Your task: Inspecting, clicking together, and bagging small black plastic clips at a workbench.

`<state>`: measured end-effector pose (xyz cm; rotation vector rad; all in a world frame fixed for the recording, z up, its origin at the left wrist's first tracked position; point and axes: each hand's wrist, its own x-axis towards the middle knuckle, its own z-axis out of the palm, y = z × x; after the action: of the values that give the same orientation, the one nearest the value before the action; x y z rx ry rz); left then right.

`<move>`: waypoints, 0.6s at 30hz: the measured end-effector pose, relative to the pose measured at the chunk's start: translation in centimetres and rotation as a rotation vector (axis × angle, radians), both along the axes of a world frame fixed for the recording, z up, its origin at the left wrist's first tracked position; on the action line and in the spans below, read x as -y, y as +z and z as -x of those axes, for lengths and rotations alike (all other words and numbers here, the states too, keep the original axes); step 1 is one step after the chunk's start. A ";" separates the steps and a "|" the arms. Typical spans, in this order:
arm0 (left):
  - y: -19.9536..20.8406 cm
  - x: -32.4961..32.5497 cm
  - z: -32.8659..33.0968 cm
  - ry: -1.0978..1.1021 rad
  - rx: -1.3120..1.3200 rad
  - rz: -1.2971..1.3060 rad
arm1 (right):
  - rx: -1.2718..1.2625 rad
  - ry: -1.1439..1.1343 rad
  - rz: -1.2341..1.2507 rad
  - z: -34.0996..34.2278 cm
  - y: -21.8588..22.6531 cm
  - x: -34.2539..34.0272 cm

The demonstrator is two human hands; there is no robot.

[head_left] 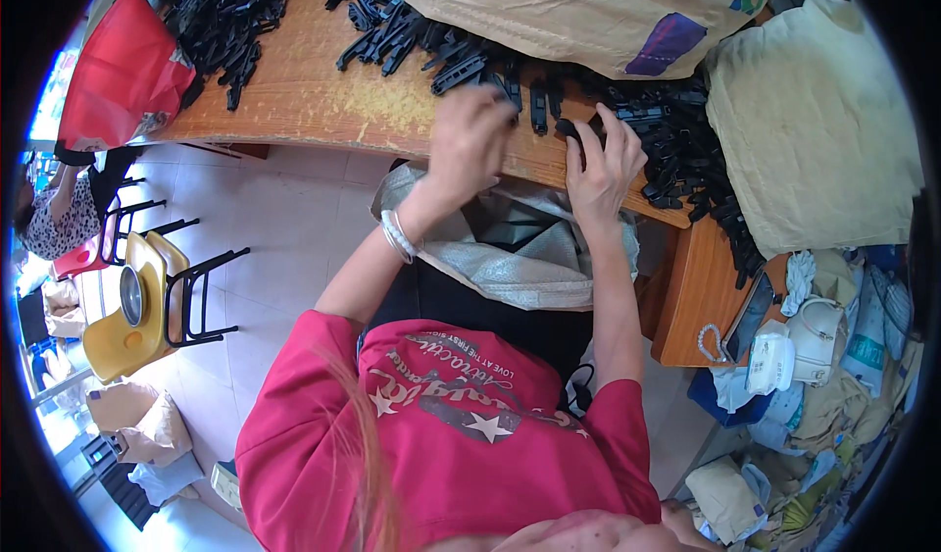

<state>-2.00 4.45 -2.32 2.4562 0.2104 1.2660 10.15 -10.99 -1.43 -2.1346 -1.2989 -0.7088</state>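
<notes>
My left hand (pixel 469 140), a bracelet on its wrist, is over the table's near edge with fingers curled and smeared by motion. Whether it holds anything is unclear, though dark parts lie right at its fingertips. My right hand (pixel 606 168) pinches a small black plastic part (pixel 567 128) between thumb and fingers, just above the wooden tabletop (pixel 323 101). Between my hands, a few long black plastic parts (pixel 538 107) lie apart from the heap. A pile of similar parts (pixel 671 145) spreads beside my right hand. Across my lap is an open woven sack (pixel 529 263).
More black parts (pixel 230 23) are heaped at the far left, near a red bag (pixel 123 72). Large tan sacks (pixel 549 13) stand behind and to the right. A lower wooden surface (pixel 701 302) adjoins at right, by a white handbag (pixel 816 341). Yellow chairs (pixel 127 341) are at left.
</notes>
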 end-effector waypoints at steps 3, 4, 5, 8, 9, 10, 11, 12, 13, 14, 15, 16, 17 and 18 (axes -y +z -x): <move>1.4 -2.9 -0.4 0.330 -0.114 -0.051 | 0.057 0.008 -0.073 0.3 0.2 -0.2; 1.4 -3.6 -0.5 0.317 -0.116 -0.031 | 0.054 0.027 -0.113 0.3 0.2 -0.2; 1.3 -3.9 -0.5 0.319 -0.117 -0.030 | 0.054 0.029 -0.112 0.3 0.1 -0.1; 1.0 -4.2 -0.4 0.283 -0.210 0.071 | -0.011 0.150 -0.257 0.8 0.2 0.5; 1.1 -4.2 -0.1 0.267 -0.192 -0.023 | -0.015 0.152 -0.255 1.5 0.6 0.6; 1.0 -4.2 0.3 0.250 -0.173 -0.116 | -0.276 0.162 -0.299 2.3 0.9 0.9; 0.9 -4.3 0.7 0.243 -0.096 -0.101 | -0.537 0.169 -0.340 2.8 1.1 1.0; 1.1 -4.1 0.9 0.229 -0.017 -0.086 | -0.561 0.194 -0.395 3.0 1.3 1.0; 1.3 -3.5 1.2 0.228 0.044 -0.090 | -0.564 0.190 -0.392 3.3 1.5 1.1; 1.5 -2.3 1.1 0.136 0.095 0.113 | -0.717 0.241 -0.395 3.7 1.9 1.2; 2.0 -0.8 1.4 0.048 0.144 0.312 | -0.872 0.296 -0.399 4.3 2.3 1.4; 3.3 0.9 2.4 -0.050 -0.129 0.843 | -1.016 0.319 -0.363 4.6 2.7 1.7; 3.4 1.6 2.4 -0.169 -0.172 0.950 | -1.020 0.313 -0.361 4.8 2.6 1.7; 3.5 2.1 2.4 -0.285 -0.212 1.054 | -0.961 0.339 -0.365 4.9 2.4 1.6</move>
<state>-4.39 2.35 1.18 1.6003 0.4289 0.5273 5.28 -12.62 0.99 -1.5436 -0.8518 0.2215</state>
